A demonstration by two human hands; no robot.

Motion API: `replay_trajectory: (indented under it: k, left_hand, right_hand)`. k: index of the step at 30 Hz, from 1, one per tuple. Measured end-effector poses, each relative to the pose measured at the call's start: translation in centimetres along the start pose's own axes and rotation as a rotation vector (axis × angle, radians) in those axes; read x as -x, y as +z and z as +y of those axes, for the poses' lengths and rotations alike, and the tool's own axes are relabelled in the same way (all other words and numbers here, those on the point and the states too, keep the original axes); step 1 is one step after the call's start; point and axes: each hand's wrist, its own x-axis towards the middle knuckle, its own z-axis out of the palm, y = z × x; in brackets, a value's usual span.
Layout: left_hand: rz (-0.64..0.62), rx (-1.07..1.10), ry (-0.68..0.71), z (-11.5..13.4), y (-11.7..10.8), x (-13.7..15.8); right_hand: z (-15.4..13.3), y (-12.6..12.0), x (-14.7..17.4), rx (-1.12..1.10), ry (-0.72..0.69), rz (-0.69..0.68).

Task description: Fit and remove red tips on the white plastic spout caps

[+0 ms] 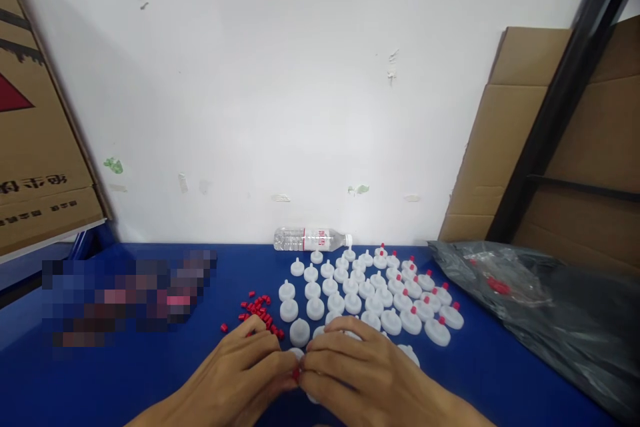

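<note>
My left hand (245, 363) and my right hand (357, 373) meet at the front of the blue table, fingers curled together. Between the fingertips shows a small red cap (296, 373), pinched by my left hand. My right hand is closed around a white plastic nozzle lid (313, 399), mostly hidden by the fingers. Left of and behind my left hand lies a scatter of loose red caps (257, 309). Beyond my right hand stand many white nozzle lids (330, 287), bare-tipped; those toward the right, such as a capped lid (437, 331), wear red caps.
A clear plastic bottle (313, 239) lies on its side against the white wall. Grey plastic sheeting (545, 320) with red bits in it covers the table's right side. Cardboard boxes (45, 113) flank the left, and a cardboard panel (505, 127) leans right. A pixelated patch (135, 300) hides things at left.
</note>
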Motion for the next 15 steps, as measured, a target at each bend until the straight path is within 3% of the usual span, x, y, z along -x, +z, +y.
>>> replay_trajectory:
  k: [4,9,15]
  left_hand:
    - [0.102,0.054,-0.053,0.45,-0.37,0.39]
    - [0.248,0.142,-0.147,0.94,-0.22,0.53]
    - [0.199,0.173,-0.178,0.92,-0.05,0.82]
  right_hand:
    - [-0.08,-0.63,-0.13,-0.009,0.088,0.015]
    - [0.15,-0.36,0.26,0.056,0.038,-0.085]
    - [-0.05,0.21,0.15,0.061,0.012,-0.086]
